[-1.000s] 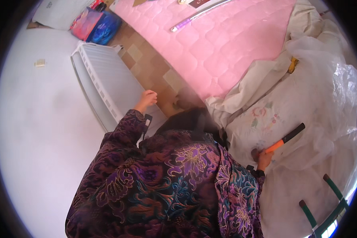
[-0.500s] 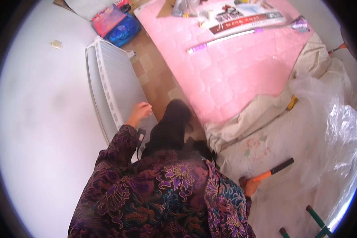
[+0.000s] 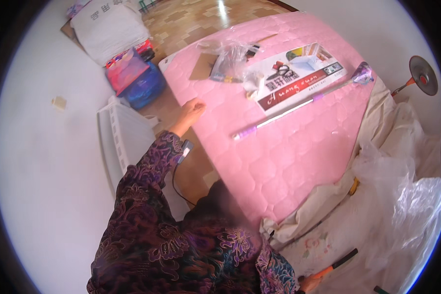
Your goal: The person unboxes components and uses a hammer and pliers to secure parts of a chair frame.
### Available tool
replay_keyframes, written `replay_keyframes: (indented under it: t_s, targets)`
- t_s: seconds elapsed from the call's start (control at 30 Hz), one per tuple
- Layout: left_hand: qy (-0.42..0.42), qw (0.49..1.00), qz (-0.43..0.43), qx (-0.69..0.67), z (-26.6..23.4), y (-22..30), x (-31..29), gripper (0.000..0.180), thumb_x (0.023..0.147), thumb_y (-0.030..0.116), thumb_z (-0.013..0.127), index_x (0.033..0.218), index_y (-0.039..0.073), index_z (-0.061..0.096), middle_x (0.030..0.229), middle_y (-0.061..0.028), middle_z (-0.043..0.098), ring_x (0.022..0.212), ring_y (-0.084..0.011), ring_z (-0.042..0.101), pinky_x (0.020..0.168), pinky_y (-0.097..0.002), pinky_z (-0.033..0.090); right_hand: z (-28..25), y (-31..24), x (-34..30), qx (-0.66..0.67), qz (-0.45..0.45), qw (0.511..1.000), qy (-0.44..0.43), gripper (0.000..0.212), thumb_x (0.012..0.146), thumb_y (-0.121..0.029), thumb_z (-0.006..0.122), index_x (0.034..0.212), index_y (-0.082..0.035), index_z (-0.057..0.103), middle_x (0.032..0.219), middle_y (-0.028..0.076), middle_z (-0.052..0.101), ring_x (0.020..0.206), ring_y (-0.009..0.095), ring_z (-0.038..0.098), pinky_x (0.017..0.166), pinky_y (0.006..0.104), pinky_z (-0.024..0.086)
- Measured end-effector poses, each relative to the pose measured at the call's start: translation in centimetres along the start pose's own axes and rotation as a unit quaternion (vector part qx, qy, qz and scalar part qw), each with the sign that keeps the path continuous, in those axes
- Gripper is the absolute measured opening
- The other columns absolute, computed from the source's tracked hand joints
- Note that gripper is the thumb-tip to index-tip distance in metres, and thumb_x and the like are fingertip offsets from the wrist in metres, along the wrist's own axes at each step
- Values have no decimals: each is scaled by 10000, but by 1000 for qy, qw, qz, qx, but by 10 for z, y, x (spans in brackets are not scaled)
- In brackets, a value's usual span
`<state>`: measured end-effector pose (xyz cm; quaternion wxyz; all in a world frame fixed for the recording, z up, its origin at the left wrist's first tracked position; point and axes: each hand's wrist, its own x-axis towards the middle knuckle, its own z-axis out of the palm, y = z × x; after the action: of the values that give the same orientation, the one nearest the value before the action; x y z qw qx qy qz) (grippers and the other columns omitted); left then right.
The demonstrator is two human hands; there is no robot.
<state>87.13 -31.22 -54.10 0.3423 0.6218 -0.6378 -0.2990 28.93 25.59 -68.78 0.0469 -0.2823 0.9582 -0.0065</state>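
Note:
My left hand [image 3: 193, 109] reaches forward past the left edge of a pink quilted mattress [image 3: 289, 161], its fingers curled in and nothing visible in them. Low on the right, my right hand [image 3: 309, 282] grips a hammer [image 3: 330, 269] with an orange and black handle; the hammer's head is hidden now. A silver pole with purple grips [image 3: 284, 116] lies across the mattress. Behind it is a flat printed box [image 3: 301, 73]. To the left of that sits a clear plastic bag [image 3: 230, 61] of small parts beside brown cardboard [image 3: 202, 66].
A white radiator [image 3: 125, 132] stands along the left wall. Colourful bags [image 3: 139, 81] and a white sack [image 3: 108, 32] rest beyond it. Clear plastic sheeting [image 3: 397, 196] and beige cloth [image 3: 377, 125] cover the right side. A round dark disc [image 3: 423, 76] hangs near the right wall.
My view has tilted up and forward, showing more floor and the far mattress edge. My left hand has moved from beside the radiator to the mattress edge. The hammer stays in my right hand.

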Motion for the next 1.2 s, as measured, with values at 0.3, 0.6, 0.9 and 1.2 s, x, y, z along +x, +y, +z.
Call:
replay_keyframes:
  t_s: [0.3, 0.6, 0.9, 1.2]
  targets:
    - [46, 983, 110, 142, 20, -22, 263, 357, 735, 208, 578, 1000, -8, 477, 991, -202, 540, 947, -334, 509, 809, -401, 409, -32, -212, -67, 159, 16, 983, -95, 461, 681, -152, 615, 1053, 58, 441, 960, 217, 507, 906, 344, 496, 746, 383, 429]
    - [54, 955, 52, 288, 51, -85, 386, 487, 702, 269, 587, 1078, 3, 429, 1074, -213, 513, 1027, -383, 458, 859, -459, 372, -50, -333, -97, 129, 52, 962, -235, 430, 640, -161, 630, 1027, -23, 501, 945, 169, 555, 840, 318, 553, 759, 371, 437]
    - [-85, 933, 31, 347, 60, -114, 400, 240, 708, 217, 535, 877, 48, 563, 924, -174, 579, 884, -330, 543, 739, -448, 415, -51, -470, -32, 224, -63, 933, -275, 321, 718, -138, 575, 996, 11, 512, 907, 171, 565, 775, 250, 579, 611, 335, 476]
    - [-153, 948, 248, 126, 21, -97, 275, 95, 766, 116, 467, 743, 34, 507, 751, -159, 518, 700, -342, 520, 597, -422, 411, -50, -768, 42, 493, -297, 762, -296, 338, 798, -231, 594, 1018, 15, 521, 830, 120, 588, 748, 159, 565, 655, 256, 448]
